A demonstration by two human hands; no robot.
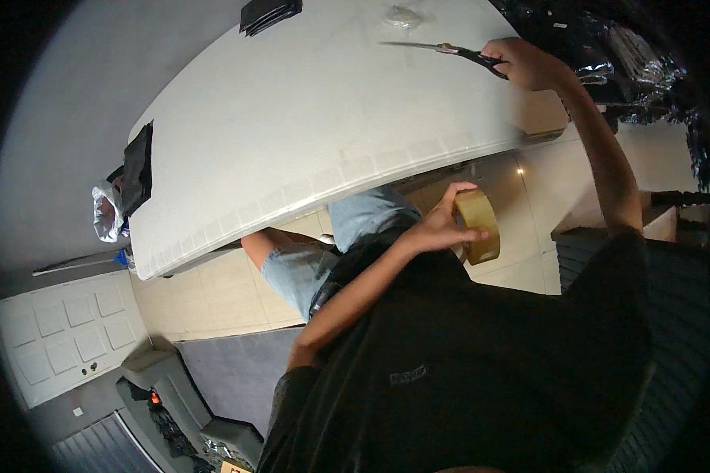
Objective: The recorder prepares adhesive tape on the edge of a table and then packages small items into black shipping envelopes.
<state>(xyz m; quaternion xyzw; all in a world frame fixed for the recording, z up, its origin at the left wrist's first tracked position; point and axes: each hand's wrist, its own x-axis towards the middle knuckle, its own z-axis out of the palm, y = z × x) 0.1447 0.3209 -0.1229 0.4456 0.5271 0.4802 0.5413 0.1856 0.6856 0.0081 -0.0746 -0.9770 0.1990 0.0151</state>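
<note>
In the head view, your left hand (430, 230) grips a roll of tape (481, 229) off the table's near edge, fingers and thumb spread across it, likely for steadiness. Your right hand (530, 65) holds scissors (450, 49) by the handles over the table (292, 102), seemingly keeping fingers off the blades. The tape is glossy, amber, ring-shaped; the blades slim and metallic; the tabletop smooth white.
</note>
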